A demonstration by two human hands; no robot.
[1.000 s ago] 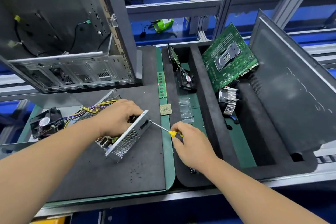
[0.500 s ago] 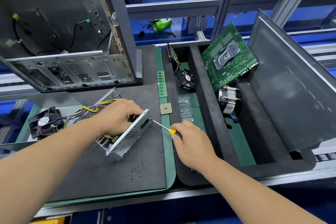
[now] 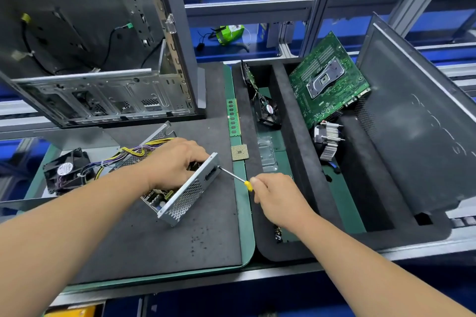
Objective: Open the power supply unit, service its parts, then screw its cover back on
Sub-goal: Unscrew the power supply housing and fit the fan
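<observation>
Power supply unit (image 3: pixel 180 188) on the dark mat at the near left of the bench (image 3: pixel 180 247), open side up. Left hand (image 3: pixel 172 162) gripping its top edge; right hand (image 3: pixel 275 198) closed round the yellow-handled screwdriver (image 3: pixel 235 177), tip at the end panel. Best kept square to the screw, pressed firmly, housing steadied against twisting.

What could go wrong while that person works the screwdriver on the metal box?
The screwdriver tip meets the power supply unit at a slant, so it may slip off. The left hand steadies the tilted unit close to that tip and could get jabbed. A freed screw might roll off the dark mat.
</observation>
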